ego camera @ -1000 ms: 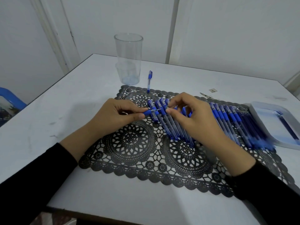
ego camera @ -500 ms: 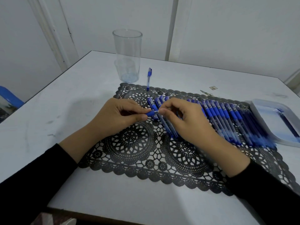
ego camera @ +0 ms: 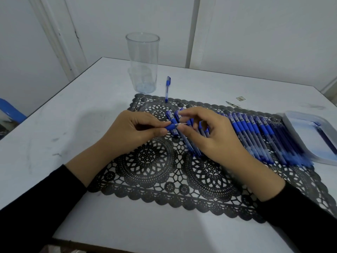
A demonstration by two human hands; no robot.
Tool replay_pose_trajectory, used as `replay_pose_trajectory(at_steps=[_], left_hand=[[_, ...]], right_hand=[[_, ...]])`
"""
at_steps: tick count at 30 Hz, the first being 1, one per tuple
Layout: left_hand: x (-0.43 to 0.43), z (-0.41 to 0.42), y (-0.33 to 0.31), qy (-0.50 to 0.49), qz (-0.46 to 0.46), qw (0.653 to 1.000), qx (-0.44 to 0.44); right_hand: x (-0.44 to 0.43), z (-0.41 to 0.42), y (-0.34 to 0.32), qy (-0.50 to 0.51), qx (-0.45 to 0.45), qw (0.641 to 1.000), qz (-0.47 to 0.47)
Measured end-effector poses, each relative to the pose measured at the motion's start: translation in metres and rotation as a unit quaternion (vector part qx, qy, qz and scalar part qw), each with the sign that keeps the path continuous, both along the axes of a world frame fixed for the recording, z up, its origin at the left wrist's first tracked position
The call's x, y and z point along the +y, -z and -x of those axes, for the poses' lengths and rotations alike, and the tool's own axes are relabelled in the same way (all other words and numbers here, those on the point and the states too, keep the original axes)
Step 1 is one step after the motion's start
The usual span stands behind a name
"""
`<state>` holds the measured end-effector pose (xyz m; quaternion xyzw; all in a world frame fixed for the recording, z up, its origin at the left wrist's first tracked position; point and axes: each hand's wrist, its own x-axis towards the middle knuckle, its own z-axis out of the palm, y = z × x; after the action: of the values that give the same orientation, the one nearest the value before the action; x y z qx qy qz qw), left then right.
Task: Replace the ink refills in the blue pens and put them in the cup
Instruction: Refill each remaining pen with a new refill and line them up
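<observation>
Blue pen (ego camera: 171, 127) pinched in left hand (ego camera: 133, 132), long axis left-right, point facing right hand (ego camera: 209, 137), just beside its thumb; those fingers curl, grip unclear to me; cup (ego camera: 143, 63) stands beyond, well apart.

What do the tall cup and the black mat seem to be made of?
The cup: probably clear plastic, smooth; the wall behind shows through it, though glass is possible. The mat: likely soft plastic or vinyl, matte black; its open lace pattern shows the white table through the holes.
</observation>
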<state>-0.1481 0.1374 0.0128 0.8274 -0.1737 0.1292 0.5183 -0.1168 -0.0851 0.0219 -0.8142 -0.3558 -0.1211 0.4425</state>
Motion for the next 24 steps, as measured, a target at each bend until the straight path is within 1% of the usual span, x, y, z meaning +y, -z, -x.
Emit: replay_pose_trajectory(at_steps=[4, 8, 12, 16, 24], left_hand=[[0.0001, 0.0010, 0.0000, 0.000, 0.001, 1.000, 0.001], [0.0002, 0.0007, -0.0002, 0.001, -0.001, 1.000, 0.002], [-0.0002, 0.0009, -0.0006, -0.001, 0.000, 1.000, -0.005], [0.0001, 0.0006, -0.0007, 0.000, 0.001, 1.000, -0.006], [0.0014, -0.0003, -0.0004, -0.004, -0.003, 1.000, -0.004]], right_hand=[[0.0021, -0.0011, -0.0004, 0.005, -0.027, 1.000, 0.015], [0.0005, -0.0009, -0.0004, -0.004, 0.020, 1.000, 0.001], [0.0018, -0.0025, 0.0005, -0.004, 0.016, 1.000, 0.011], [0.0008, -0.0019, 0.0013, -0.005, 0.046, 0.999, -0.008], [0.0035, -0.0029, 0.0005, 0.007, 0.026, 1.000, -0.004]])
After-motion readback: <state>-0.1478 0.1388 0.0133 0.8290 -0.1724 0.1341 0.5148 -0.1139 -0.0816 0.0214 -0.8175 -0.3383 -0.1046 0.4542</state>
